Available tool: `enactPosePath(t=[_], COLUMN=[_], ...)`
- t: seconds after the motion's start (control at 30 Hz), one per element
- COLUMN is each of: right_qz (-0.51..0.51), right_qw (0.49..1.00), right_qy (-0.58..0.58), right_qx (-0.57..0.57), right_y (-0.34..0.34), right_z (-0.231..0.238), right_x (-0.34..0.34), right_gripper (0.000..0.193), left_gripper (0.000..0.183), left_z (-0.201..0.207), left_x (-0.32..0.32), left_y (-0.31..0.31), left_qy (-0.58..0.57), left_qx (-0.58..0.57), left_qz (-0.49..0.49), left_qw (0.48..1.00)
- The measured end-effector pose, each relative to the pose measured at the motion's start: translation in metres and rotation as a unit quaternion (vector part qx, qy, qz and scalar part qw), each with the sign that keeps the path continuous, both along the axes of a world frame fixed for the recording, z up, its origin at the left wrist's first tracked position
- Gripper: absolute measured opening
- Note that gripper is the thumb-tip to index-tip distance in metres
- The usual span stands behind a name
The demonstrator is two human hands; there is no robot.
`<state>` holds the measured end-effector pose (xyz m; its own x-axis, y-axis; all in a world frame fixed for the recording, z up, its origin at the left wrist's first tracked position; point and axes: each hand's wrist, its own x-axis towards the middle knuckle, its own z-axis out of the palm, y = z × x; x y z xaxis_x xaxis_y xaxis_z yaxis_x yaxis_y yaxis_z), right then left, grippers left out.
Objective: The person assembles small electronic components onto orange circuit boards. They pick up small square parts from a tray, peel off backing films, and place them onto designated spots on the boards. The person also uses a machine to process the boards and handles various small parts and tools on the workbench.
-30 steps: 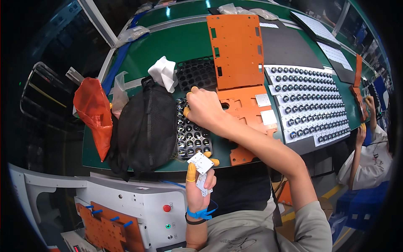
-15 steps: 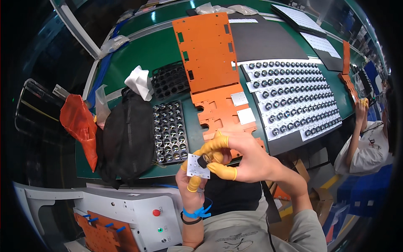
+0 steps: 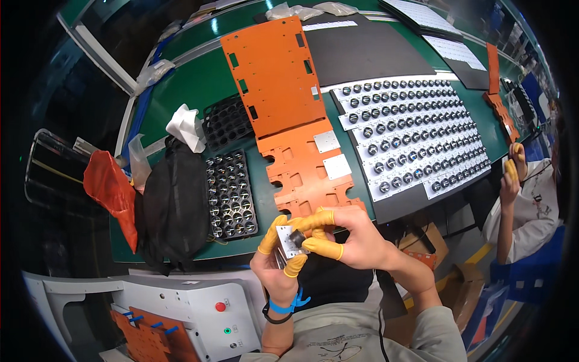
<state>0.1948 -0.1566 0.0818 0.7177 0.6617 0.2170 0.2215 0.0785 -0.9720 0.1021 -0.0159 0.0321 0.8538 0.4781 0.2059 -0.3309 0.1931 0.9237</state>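
My left hand (image 3: 278, 271), in yellow finger cots, pinches a small white square board (image 3: 283, 234) by its edges. On the board's face sits a short black cylinder (image 3: 297, 238), probably a lens. Yellow-tipped fingers of my right hand (image 3: 357, 240) close around that black cylinder, partly covering it. Both hands are just in front of the bench edge. Beyond them lies an orange hinged fixture (image 3: 289, 142), its lid (image 3: 274, 78) folded back. Two white square plates, one nearer (image 3: 336, 167) and one farther (image 3: 326, 142), rest on its lower half.
Left of the fixture is a black tray (image 3: 246, 211) of round lens parts, with another black tray (image 3: 226, 123) behind. A black bag (image 3: 175, 205) and red bag (image 3: 110, 187) lie farther left. Rows of lens-fitted white boards (image 3: 416, 142) cover the right side. A co-worker's hands (image 3: 512, 166) show far right.
The white board has tilted in my left hand, and my right fingers stay on the black cylinder. The bench has shifted left in view. The co-worker's hands have moved.
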Motion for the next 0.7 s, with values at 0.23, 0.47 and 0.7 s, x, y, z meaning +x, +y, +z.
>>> enactPosePath(t=[0.23,0.47,0.7], right_qz=[-0.026,-0.063,-0.073], right_qw=[0.993,0.996,0.996], right_qy=[0.092,0.017,-0.027], right_qx=[-0.065,-0.056,-0.044], right_y=[-0.013,-0.021,-0.023], right_z=[0.011,0.012,0.012], right_x=[-0.001,-0.004,-0.005], right_gripper=[0.026,0.022,0.019], left_gripper=[0.068,0.064,0.06], left_z=[0.0,0.007,0.006], left_x=[0.009,0.011,0.009], left_y=[-0.002,-0.01,-0.012], left_qy=[-0.018,-0.025,-0.025], left_qx=[0.144,0.185,0.196], left_qz=[0.021,0.023,0.022], left_qw=[0.989,0.982,0.98])
